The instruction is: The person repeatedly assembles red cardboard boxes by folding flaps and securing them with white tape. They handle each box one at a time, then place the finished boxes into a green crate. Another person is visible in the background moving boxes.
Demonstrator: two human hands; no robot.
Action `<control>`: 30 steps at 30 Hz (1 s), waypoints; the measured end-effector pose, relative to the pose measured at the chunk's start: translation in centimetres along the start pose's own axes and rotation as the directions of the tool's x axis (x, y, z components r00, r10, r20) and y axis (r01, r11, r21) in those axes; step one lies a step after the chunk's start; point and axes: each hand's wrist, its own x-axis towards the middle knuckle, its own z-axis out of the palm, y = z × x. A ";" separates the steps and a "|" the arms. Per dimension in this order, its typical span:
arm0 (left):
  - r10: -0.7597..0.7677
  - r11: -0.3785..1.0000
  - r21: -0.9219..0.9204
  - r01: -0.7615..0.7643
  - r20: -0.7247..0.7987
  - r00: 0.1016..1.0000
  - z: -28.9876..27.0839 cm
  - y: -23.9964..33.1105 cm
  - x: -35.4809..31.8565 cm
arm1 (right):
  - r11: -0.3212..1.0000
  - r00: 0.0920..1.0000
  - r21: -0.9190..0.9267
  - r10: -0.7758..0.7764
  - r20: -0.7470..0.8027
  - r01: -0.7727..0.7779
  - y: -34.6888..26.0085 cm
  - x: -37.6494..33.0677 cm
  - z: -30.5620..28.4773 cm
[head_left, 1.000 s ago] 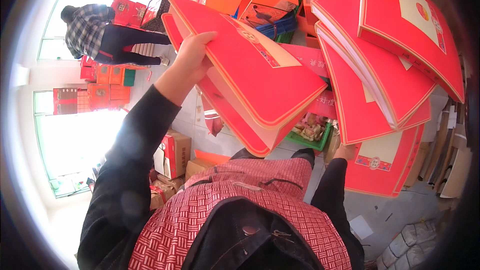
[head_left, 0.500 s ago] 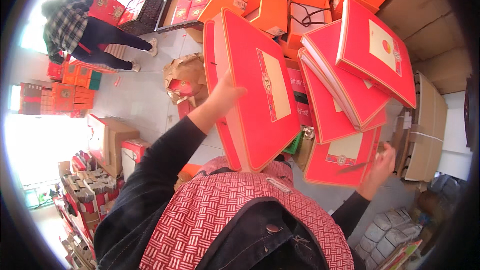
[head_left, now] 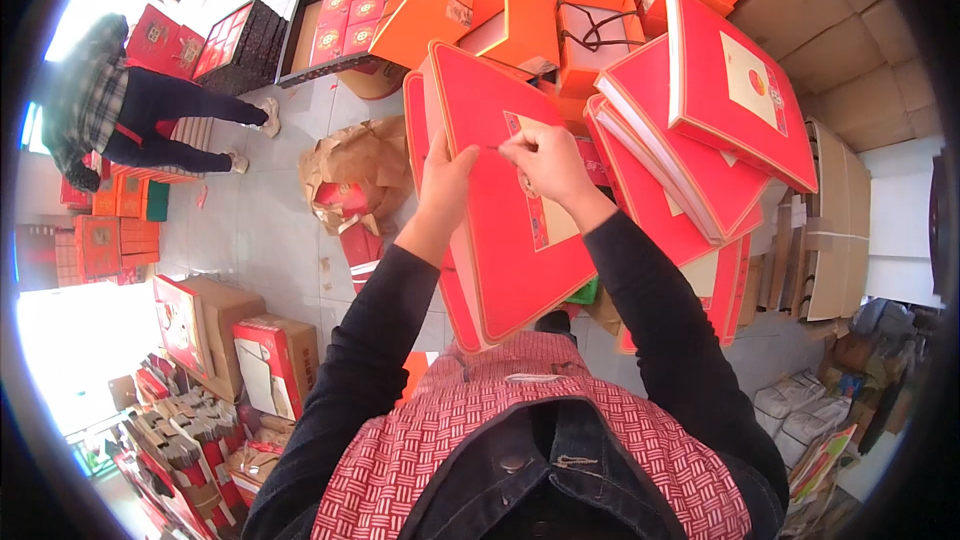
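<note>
A: The left hand [head_left: 443, 188] is clamped on the red case [head_left: 495, 260], its thumb lying over the front cover near the left edge. The right hand [head_left: 556, 168] has its thumb and fingertips pinched together on a dark bit [head_left: 491, 147] (too small to make out).

B: Does the right hand touch the cover?

A: I cannot tell. It is in front of the cover and hides part of the pale label [head_left: 556, 224].

B: And where is the red case itself?

A: Upright and tilted, held in front of the patterned apron [head_left: 440, 445]. A second red panel shows behind its left edge.

B: What lies to the right of the red case?

A: Just beside it, an uneven stack of red cases [head_left: 640, 82], overlapping like fanned books. Farther right, flattened cardboard [head_left: 842, 230] stands tied in a bundle.

B: Beyond it?

A: Orange boxes [head_left: 515, 15], one with a dark cord.

B: To its left?

A: Crumpled brown paper [head_left: 375, 152] is near, on the floor. Well apart from the red case, on the far left, a person in a plaid shirt [head_left: 98, 90] bends over.
</note>
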 end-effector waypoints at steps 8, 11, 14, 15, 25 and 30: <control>0.039 0.994 0.105 -0.041 0.018 0.999 -3.2 -1.2 1.7 | 0.963 0.959 -0.161 -0.241 -0.149 0.217 -0.8 5.1 4.1; 0.042 0.996 0.083 -0.045 0.033 0.999 -3.2 -1.1 1.7 | 0.962 0.963 -0.185 -0.229 -0.139 0.202 -0.6 5.7 4.1; 0.030 0.997 0.069 -0.032 0.040 0.999 -2.8 -0.4 1.6 | 0.962 0.964 -0.176 -0.232 -0.127 0.208 -0.7 5.9 3.9; 0.024 0.997 0.069 -0.027 0.041 0.999 -2.8 -0.3 1.6 | 0.960 0.965 -0.185 -0.233 -0.119 0.209 -0.8 5.9 3.9; 0.193 0.870 0.462 -0.170 -0.002 0.981 -4.1 -1.9 1.9 | 0.655 0.804 -0.552 -0.592 0.048 0.515 -1.7 5.9 5.4; -0.037 0.987 0.155 0.032 0.028 0.999 -4.5 -0.6 1.6 | 0.766 0.873 -0.477 -0.488 0.008 0.432 -0.4 6.0 5.9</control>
